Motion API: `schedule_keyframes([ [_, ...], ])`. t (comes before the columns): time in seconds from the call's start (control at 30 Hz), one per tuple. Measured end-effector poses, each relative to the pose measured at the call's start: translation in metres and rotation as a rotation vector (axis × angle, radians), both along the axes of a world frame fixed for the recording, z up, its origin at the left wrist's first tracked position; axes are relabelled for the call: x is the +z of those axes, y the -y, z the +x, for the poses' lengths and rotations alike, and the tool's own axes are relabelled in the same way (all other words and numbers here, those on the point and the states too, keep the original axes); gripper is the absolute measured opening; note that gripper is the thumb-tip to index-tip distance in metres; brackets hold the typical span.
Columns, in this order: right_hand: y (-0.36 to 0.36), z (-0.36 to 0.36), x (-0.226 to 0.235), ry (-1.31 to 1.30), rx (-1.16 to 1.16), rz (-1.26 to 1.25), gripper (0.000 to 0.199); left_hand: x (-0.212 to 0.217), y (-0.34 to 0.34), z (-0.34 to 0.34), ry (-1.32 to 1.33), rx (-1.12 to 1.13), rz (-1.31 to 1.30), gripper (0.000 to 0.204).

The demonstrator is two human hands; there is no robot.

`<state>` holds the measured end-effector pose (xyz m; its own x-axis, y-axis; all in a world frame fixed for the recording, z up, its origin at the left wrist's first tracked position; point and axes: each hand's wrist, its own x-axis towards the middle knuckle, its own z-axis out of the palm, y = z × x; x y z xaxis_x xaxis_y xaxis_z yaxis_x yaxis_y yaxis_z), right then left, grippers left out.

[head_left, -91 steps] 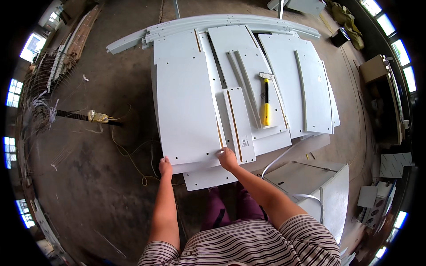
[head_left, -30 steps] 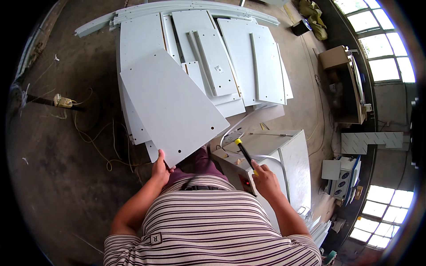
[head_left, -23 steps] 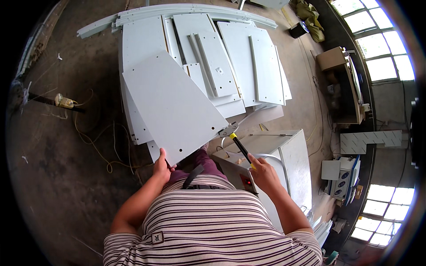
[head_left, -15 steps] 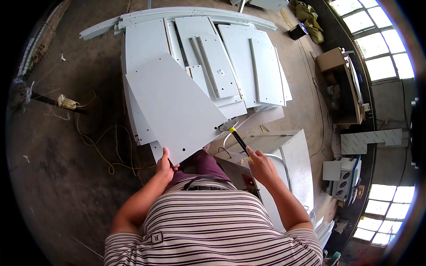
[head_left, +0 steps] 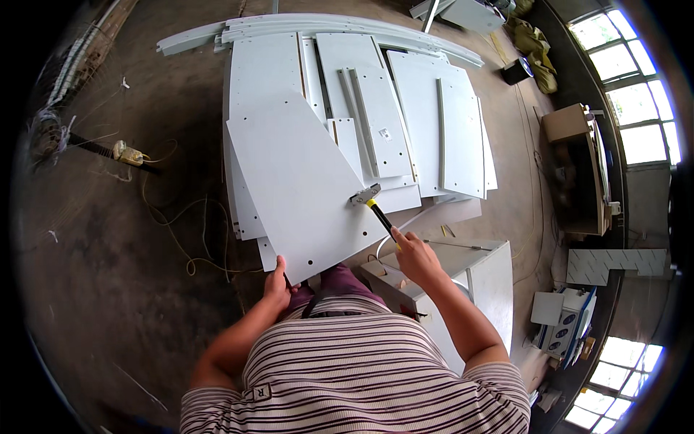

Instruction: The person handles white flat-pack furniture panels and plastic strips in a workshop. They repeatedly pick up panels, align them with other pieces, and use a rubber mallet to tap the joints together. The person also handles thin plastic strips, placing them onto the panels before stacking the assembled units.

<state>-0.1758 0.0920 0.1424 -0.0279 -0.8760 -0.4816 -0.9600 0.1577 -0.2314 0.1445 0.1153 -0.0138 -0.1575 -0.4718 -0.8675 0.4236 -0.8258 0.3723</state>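
Note:
A white panel [head_left: 289, 173] with small dark holes lies slanted on top of other white boards, its near end toward my body. My left hand [head_left: 277, 286] grips the near left corner, thumb on the upper face and fingers curled beneath, partly hidden. In my right hand [head_left: 417, 259] is a scraper [head_left: 383, 218] with a black and yellow handle, held from the right. Its wide metal head rests on or just over the panel's face near the right edge; I cannot tell whether it touches.
Several white boards [head_left: 463, 137] are spread beneath and beyond the panel, with long white strips [head_left: 332, 27] across the far side. To the right stands a pale cabinet-like box [head_left: 491, 289]. Yellow cable [head_left: 170, 228] loops over the floor at left. A cardboard box [head_left: 565, 124] is farther right.
The scraper head has moved from the panel's right corner edge to farther up along its right side, over the face. My left hand keeps its grip; the whole view has shifted slightly.

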Motion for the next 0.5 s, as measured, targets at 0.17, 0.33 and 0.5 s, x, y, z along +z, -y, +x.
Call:
schedule_keyframes([
  [0.17, 0.038, -0.003, -0.019, -0.01, 0.059, -0.003, 0.053, 0.0, 0.001, -0.01, -0.025, 0.045, 0.056, 0.05],
  [0.33, 0.084, 0.002, -0.03, -0.014, 0.14, 0.02, 0.049, 0.0, -0.001, -0.012, 0.013, 0.056, 0.062, 0.051],
  [0.5, 0.13, 0.005, -0.063, 0.038, 0.131, -0.019, 0.05, 0.007, -0.001, -0.018, 0.073, 0.093, 0.09, 0.054],
])
